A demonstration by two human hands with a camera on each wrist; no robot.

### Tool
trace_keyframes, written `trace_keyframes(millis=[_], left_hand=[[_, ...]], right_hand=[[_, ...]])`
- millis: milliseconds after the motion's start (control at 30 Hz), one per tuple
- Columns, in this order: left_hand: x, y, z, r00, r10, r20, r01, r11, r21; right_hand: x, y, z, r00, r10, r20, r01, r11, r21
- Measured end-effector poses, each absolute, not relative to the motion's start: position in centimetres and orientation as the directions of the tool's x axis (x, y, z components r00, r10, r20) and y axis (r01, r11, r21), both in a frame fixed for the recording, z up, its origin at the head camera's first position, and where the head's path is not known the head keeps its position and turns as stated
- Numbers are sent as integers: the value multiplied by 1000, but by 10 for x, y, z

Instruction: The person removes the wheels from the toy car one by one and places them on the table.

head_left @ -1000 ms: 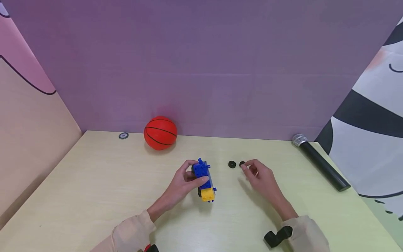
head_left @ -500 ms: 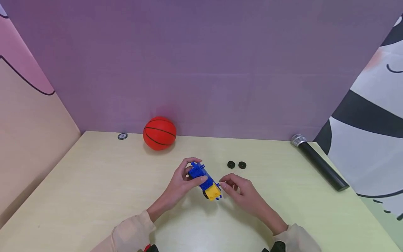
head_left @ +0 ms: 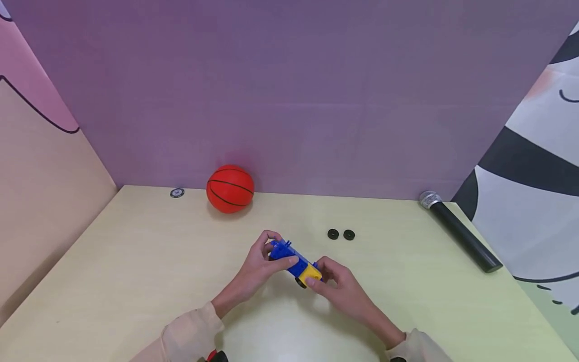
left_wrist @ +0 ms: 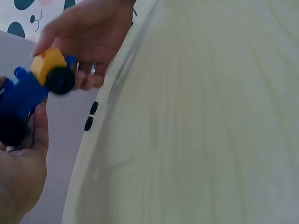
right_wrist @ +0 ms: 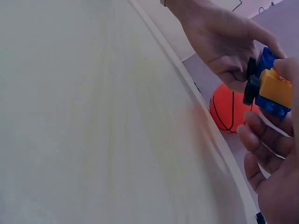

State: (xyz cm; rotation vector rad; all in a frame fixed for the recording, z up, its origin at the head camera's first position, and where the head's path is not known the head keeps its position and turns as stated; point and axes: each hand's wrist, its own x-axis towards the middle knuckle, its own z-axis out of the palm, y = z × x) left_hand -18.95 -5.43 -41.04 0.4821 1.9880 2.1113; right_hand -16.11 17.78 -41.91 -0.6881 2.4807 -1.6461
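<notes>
My left hand (head_left: pixel 248 275) grips a toy car (head_left: pixel 297 270) of blue and yellow building blocks above the table, its thumb across the blue part. My right hand (head_left: pixel 347 294) pinches the car's yellow block (right_wrist: pixel 275 88), thumb on top and fingers on the far side. Black wheels (left_wrist: pixel 60 80) sit along one side of the car; in the head view a small blue peg sticks out of the other side. On the table behind the right hand lie two loose black wheels, a left one (head_left: pixel 333 234) and a right one (head_left: pixel 349 235).
A red toy basketball (head_left: pixel 230 189) stands at the back of the table, with a small round chip (head_left: pixel 177 192) to its left. A black microphone (head_left: pixel 461 232) lies along the right edge. A purple panel (head_left: pixel 289 100) rises behind the table.
My right hand has left the right loose wheel, which stays on the table, and come to the car's yellow end. The left hand has turned the car so that end points rightward.
</notes>
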Motion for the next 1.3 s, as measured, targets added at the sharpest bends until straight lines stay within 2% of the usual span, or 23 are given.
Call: trace_keyframes(millis=[133,400,600,933,1300], left_hand=[[-191,-58,-409,-891,443,99,80,-61,995],[-190,-55,-408,-773,628,89,106,-10,994],[-186,-52,-406,-739,673,44,90,34,995],[-184,-52,-407,-757,653,37,66,19,998],[-185,-55,-405,-825,560,74,107,26,994]], right_hand=[[-162,178,-416,-910,-367,194,-303,269,-914],[-168,178,-411,-938,-273,213,-275,214,-937],[-170,168,-409,-938,-265,222,-284,226,-932],[-171,161,-406,-945,-214,246,-302,291,-908],[-169,167,-411,-949,-225,222,-272,227,-935]])
